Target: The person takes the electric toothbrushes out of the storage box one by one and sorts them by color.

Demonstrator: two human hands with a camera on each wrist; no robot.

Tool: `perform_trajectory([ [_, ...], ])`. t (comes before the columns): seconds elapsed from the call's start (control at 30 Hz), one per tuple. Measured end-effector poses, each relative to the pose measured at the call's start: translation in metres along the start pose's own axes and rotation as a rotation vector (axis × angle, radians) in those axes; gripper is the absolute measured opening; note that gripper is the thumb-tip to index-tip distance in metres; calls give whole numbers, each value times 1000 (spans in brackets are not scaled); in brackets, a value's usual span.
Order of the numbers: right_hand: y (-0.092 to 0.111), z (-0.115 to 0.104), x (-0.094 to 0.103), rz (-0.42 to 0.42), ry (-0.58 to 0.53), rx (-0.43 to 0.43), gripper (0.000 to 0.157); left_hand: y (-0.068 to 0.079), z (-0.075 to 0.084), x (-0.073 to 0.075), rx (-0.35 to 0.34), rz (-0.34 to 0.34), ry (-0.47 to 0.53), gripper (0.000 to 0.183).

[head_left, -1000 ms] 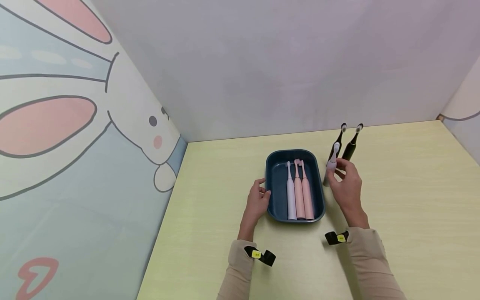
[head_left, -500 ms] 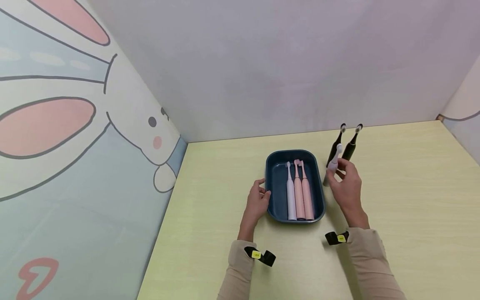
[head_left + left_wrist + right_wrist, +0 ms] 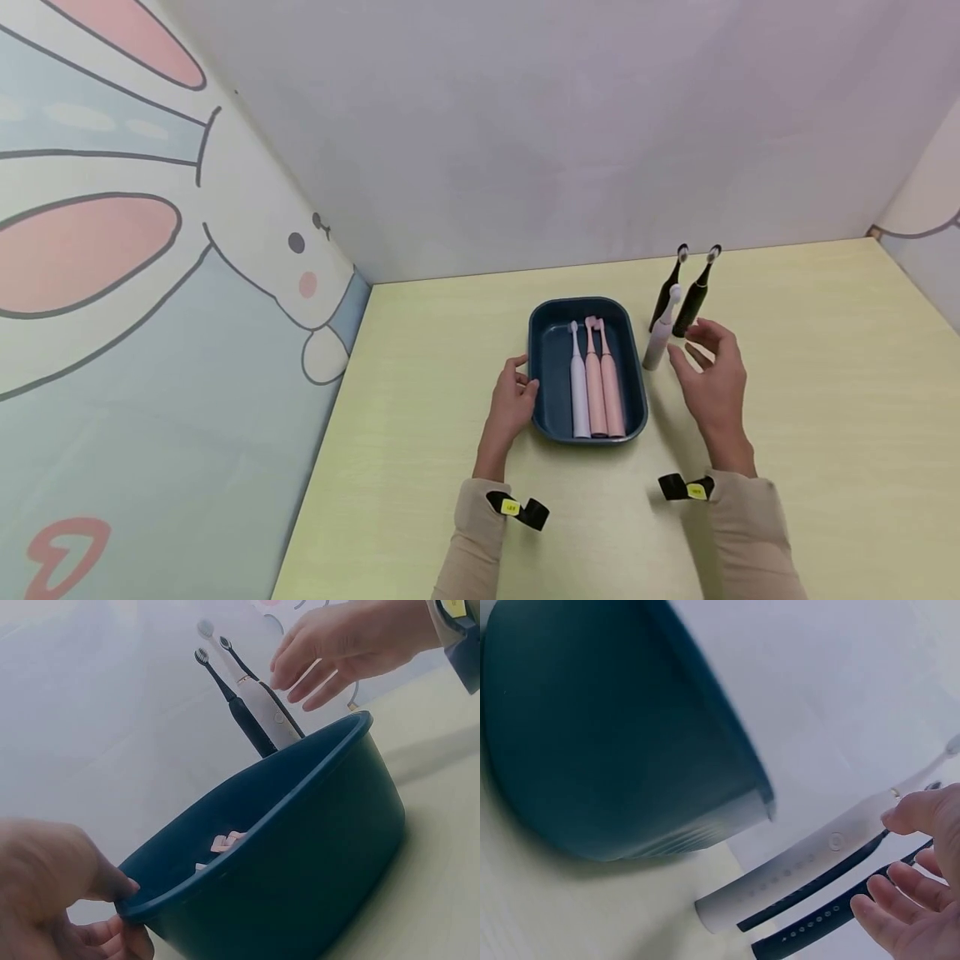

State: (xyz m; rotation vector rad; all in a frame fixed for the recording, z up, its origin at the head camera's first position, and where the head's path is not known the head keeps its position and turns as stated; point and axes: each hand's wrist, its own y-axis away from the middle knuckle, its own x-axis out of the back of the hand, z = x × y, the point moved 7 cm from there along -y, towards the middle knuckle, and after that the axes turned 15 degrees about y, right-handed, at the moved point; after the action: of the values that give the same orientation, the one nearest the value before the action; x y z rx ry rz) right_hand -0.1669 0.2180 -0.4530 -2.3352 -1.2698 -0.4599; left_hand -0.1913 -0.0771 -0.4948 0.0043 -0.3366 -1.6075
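Observation:
A dark blue plastic bin (image 3: 553, 392) stands on the table. My left hand (image 3: 512, 404) grips its left rim, thumb over the inside and fingers outside in the left wrist view. Inside lie one pale lilac electric toothbrush (image 3: 580, 396) and two pink electric toothbrushes (image 3: 612, 396), side by side. Right of the bin, a white electric toothbrush (image 3: 657, 345) stands upright on its base. Two black electric toothbrushes (image 3: 691, 307) stand upright just behind it. My right hand (image 3: 712, 383) is beside the white toothbrush, fingers loosely bent and apart from it, holding nothing.
The light wooden table (image 3: 420, 400) meets a plain pale wall (image 3: 525, 167) behind the toothbrushes. A wall with a cartoon rabbit (image 3: 255, 242) runs along the left side. The standing toothbrushes are close together near the bin's right side.
My right hand has let go of the white toothbrush and drawn back to the right; the toothbrush now stands by itself. The left hand stays on the bin's rim.

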Motion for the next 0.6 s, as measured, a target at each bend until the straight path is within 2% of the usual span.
perform_trajectory([
  [0.13, 4, 0, 6, -11, -68, -40, 56, -1, 0, 0, 2, -3, -4, 44],
  [0.33, 18, -10, 9, -27, -163, -32, 57, 0, 1, 0, 13, 2, -9, 43],
  [0.6, 35, -26, -1, -86, -163, 9, 58, -1, 1, 0, 6, 2, -1, 44],
])
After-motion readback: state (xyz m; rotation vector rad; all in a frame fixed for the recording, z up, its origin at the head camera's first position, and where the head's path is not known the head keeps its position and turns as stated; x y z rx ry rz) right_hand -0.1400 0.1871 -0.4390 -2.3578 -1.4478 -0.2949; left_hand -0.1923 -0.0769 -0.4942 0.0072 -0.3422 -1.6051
